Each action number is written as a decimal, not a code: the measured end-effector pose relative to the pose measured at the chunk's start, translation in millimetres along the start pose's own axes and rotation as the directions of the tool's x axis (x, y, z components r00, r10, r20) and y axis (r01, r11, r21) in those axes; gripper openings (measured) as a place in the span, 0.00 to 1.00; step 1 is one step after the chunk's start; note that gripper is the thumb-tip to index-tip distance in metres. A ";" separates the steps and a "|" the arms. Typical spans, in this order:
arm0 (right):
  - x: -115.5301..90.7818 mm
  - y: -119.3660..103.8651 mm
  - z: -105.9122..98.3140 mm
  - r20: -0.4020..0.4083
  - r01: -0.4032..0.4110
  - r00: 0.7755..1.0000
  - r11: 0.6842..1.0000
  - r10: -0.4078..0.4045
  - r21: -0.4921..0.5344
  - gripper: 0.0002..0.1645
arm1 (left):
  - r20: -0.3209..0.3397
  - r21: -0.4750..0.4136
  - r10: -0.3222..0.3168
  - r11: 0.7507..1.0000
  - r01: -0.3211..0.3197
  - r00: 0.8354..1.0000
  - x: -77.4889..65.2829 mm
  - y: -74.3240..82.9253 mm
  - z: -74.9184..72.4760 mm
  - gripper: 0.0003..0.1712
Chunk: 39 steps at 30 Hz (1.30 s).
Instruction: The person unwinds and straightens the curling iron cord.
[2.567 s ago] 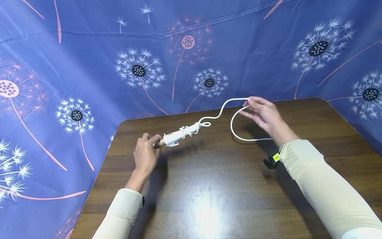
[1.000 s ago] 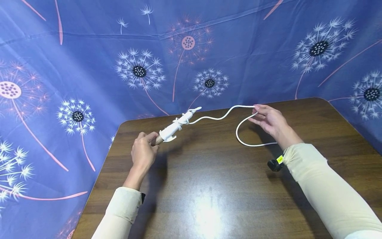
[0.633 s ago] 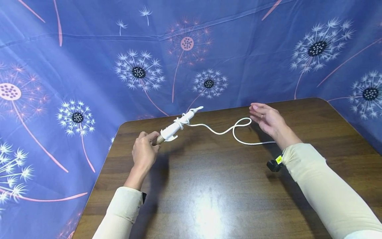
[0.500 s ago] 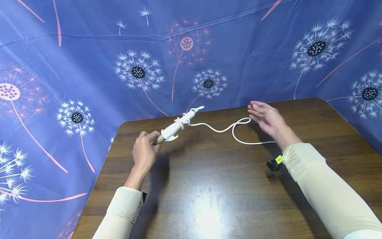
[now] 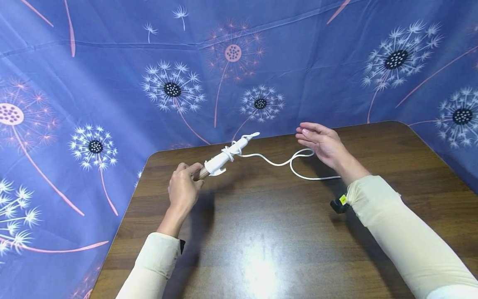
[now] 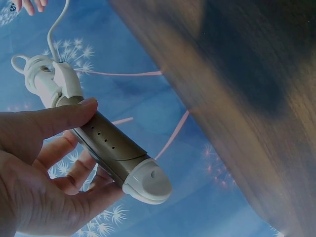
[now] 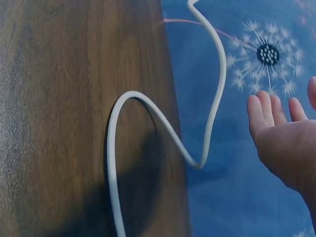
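My left hand (image 5: 184, 187) grips a hair curling iron by its brownish-gold barrel (image 6: 111, 136), thumb on top and fingers curled beneath. The white end cap (image 6: 148, 181) pokes out beyond the fingers in the left wrist view. The iron's white handle (image 5: 219, 162) tilts up and away over the table, with several turns of white cord (image 5: 274, 165) wound round it. From there the cord runs right and forms a loose loop on the tabletop. Beside that loop my right hand (image 5: 324, 143) hovers with fingers extended, holding nothing; the right wrist view shows the cord apart from it.
The brown wooden table (image 5: 239, 216) has its far edge close behind the iron and the cord loop. Directly beyond stands a blue curtain (image 5: 306, 62) with dandelion prints. A black wrist device (image 5: 339, 204) hangs under my right sleeve.
The right hand has let go of the cord, which has dropped into a loop on the table. That hand has since shifted left. The left hand keeps its grip, with the curling iron turned slightly.
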State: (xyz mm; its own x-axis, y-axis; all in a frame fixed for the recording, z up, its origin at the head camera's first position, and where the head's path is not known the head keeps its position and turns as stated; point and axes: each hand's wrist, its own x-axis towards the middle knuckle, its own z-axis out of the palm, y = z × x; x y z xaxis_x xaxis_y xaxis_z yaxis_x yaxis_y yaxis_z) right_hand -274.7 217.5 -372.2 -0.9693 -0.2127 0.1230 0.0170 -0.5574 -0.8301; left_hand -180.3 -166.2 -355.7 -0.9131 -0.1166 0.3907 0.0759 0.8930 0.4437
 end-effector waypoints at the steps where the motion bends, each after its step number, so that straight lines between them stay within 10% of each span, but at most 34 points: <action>1: 1.0 1.4 3.0 0.009 -0.003 1.000 1.000 0.004 -0.027 0.15 | -0.001 -0.002 0.001 1.000 -0.001 1.000 0.1 0.4 0.0 0.25; 16: 12.5 19.5 34.0 0.085 -0.127 0.983 0.940 0.162 -0.318 0.25 | 0.003 -0.008 0.018 1.000 -0.018 1.000 0.9 4.8 0.1 0.26; 39: 15.5 39.8 67.2 0.043 -0.209 0.935 0.646 0.351 -0.734 0.22 | -0.008 -0.022 0.056 0.998 -0.056 0.998 -0.5 15.7 6.2 0.26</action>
State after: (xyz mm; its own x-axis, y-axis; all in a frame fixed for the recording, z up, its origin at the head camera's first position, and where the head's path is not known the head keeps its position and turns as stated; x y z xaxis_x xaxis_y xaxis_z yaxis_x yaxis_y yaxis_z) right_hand -272.6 138.1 -366.8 -0.8901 -0.4292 -0.1531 0.0333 0.2739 -0.9612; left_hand -181.1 -149.4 -353.9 -0.9043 -0.0700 0.4211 0.1354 0.8885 0.4384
